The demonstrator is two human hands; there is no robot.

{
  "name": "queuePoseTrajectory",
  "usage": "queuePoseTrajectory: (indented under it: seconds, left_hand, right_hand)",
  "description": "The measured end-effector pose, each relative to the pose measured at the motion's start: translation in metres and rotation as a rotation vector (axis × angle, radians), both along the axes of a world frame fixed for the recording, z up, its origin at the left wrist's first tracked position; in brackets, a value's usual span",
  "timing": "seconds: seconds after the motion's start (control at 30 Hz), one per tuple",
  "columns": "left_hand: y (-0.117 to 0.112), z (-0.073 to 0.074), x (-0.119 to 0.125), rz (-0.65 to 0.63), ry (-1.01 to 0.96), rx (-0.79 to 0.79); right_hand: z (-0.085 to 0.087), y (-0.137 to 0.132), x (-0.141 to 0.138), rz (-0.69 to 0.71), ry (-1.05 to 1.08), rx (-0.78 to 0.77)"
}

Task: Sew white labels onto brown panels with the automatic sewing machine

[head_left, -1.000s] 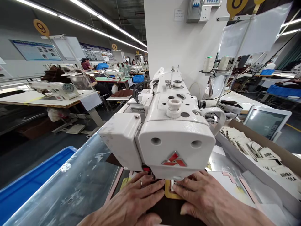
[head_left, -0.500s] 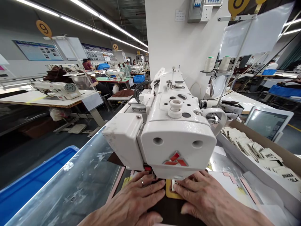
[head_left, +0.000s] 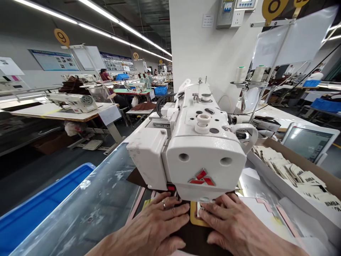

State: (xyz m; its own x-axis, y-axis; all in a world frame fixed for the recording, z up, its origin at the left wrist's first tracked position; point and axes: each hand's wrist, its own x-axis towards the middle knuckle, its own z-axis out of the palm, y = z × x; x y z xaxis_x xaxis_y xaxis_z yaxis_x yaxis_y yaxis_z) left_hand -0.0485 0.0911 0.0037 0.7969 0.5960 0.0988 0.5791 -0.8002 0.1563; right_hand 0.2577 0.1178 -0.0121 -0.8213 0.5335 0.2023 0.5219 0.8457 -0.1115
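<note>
From the head view, a sewing machine (head_left: 205,153) looms over the person's two hands, which lie flat just in front of it. The ringed left hand (head_left: 157,224) and the right hand (head_left: 234,224) press spread fingers (head_left: 221,209), gripping nothing, onto a dark brown panel (head_left: 195,239), either side of a yellow piece (head_left: 194,215) and a white label (head_left: 199,209). The right fingertips sit marginally nearer the label; the panel's long axis is hidden. A box of labels (head_left: 290,174) sits off to the right.
</note>
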Motion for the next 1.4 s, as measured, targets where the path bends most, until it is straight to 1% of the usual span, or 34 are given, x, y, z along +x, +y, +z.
queuePoseTrajectory:
  seconds: [0.1,0.27,0.33,0.47,0.6,0.73,0.87,0.93,1.03,1.17,1.3,1.4]
  left_hand:
    - [0.001,0.002,0.002,0.019,0.027,0.002]
    - [0.005,0.001,0.005,0.03,0.008,0.041]
    - [0.009,0.0,0.006,0.039,0.008,0.014]
    - [0.015,-0.003,0.008,0.101,-0.03,-0.074]
    - [0.018,-0.009,0.009,0.141,-0.045,-0.07]
    - [0.017,-0.009,0.01,0.134,-0.058,-0.045]
    - [0.015,-0.007,0.009,0.125,-0.004,-0.042]
    - [0.014,-0.007,0.007,0.118,0.024,-0.033]
    - [0.013,-0.009,0.003,0.11,0.013,0.005]
    - [0.013,-0.011,0.001,0.093,-0.007,0.056]
    - [0.013,-0.015,-0.001,0.081,0.006,0.096]
    - [0.009,-0.019,-0.01,0.083,0.008,0.138]
  right_hand:
    - [-0.001,0.002,0.0,-0.009,-0.014,-0.037]
    - [-0.005,0.008,0.0,-0.049,-0.005,-0.094]
    - [-0.005,0.01,0.0,-0.059,0.003,-0.119]
    - [0.001,0.017,-0.002,-0.069,0.014,-0.172]
    - [0.006,0.021,-0.002,-0.07,0.025,-0.188]
    - [0.006,0.021,-0.002,-0.078,0.017,-0.177]
    - [0.008,0.019,-0.005,-0.071,0.008,-0.178]
    - [0.01,0.018,-0.006,-0.075,0.001,-0.178]
    - [0.012,0.018,-0.005,-0.077,0.011,-0.163]
    - [0.013,0.016,0.008,-0.112,0.04,-0.118]
    - [0.012,0.007,0.025,-0.161,0.047,-0.071]
    - [0.009,-0.002,0.03,-0.155,0.043,-0.031]
